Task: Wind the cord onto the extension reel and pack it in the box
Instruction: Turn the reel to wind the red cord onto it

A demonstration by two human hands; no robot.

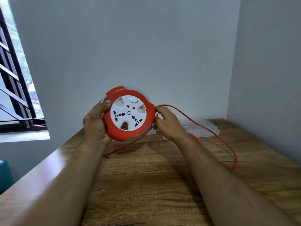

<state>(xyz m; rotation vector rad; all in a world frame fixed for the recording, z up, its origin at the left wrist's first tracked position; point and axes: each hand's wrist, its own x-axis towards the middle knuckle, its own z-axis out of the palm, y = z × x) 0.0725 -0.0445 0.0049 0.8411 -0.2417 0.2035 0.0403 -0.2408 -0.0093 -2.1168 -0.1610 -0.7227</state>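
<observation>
Left hand (96,126) is clamped around the left rim of the extension reel (129,114), holding it up off the wooden table (146,176) with its white socket face toward the camera, while the right hand (169,123) is closed on the orange cord (210,126) right at the reel's right edge. The rest of the cord loops out over the table to the right, passing over a clear plastic box (202,128) lying flat by the wall, with another strand trailing under the reel.

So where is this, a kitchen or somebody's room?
Probably a room in a home, not a kitchen as far as the picture shows. There's a wooden table pushed into a corner of plain walls, and a barred window on the left.
</observation>
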